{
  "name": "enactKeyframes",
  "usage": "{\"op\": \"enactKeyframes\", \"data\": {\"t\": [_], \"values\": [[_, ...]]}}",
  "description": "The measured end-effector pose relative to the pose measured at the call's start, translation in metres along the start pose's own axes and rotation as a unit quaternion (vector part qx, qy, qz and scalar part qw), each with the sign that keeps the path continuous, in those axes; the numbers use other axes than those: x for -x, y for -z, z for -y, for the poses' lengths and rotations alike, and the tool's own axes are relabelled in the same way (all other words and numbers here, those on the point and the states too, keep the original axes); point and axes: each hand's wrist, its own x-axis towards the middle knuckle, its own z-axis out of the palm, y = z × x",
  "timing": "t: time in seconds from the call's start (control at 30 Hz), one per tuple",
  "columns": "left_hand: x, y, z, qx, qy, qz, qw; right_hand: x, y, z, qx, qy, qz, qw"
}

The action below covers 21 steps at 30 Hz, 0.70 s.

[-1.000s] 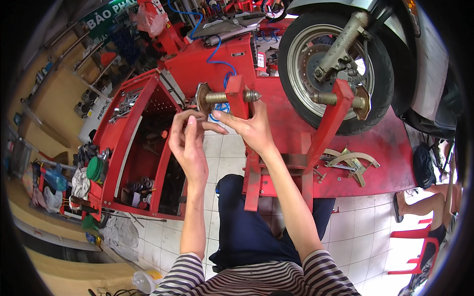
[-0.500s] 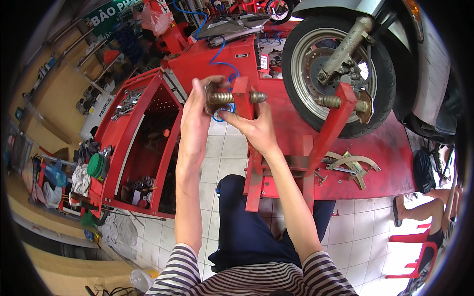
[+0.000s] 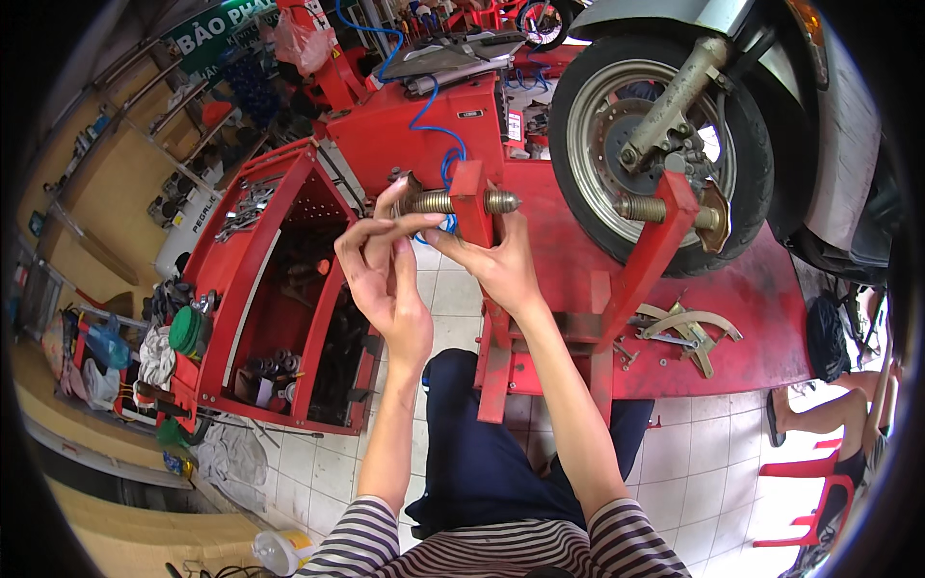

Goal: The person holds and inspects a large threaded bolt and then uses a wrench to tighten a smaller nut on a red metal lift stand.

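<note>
My left hand (image 3: 383, 279) is at the outer end of a threaded clamp screw (image 3: 434, 202), its fingers apart and partly bent. Its fingertips are close to the worn metal wheel (image 3: 412, 185) on the screw; contact is unclear. The screw passes through the top of a red steel clamp post (image 3: 470, 197), its pointed tip sticking out to the right. My right hand (image 3: 506, 265) is closed round this post just under the screw, thumb on the left side. A second red post (image 3: 660, 231) with a similar screw stands to the right, beside the motorbike's front wheel (image 3: 578, 178).
The posts stand at the near edge of a red lift platform (image 3: 752, 337). Curved metal parts (image 3: 696, 332) and small bolts lie on it. To the left is a red tool cart (image 3: 231, 279) with spanners on top. A blue air hose (image 3: 429, 125) hangs behind. Someone's leg (image 3: 824, 414) shows at right.
My left hand has come down and turned, its fingers shifting from upright beside the wheel to spread and bent below it. The right hand keeps its hold on the post.
</note>
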Motion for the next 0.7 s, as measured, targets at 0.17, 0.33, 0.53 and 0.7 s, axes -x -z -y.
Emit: {"op": "enactKeyframes", "data": {"t": [0.17,0.33,0.53,0.7], "values": [[0.023,0.012,-0.009,-0.024,0.024,-0.032,0.999,0.002,-0.002,0.002,-0.025,-0.051,-0.025,0.998],[0.095,0.026,0.010,0.003,0.200,-0.189,0.961,0.001,-0.001,0.006,-0.026,-0.093,-0.019,0.995],[0.249,0.047,0.078,0.019,0.385,-0.003,0.923,0.001,-0.003,0.008,-0.009,-0.038,-0.022,0.999],[0.233,0.065,0.080,0.166,0.467,-0.126,0.859,0.000,-0.003,0.016,-0.010,-0.066,-0.022,0.998]]}}
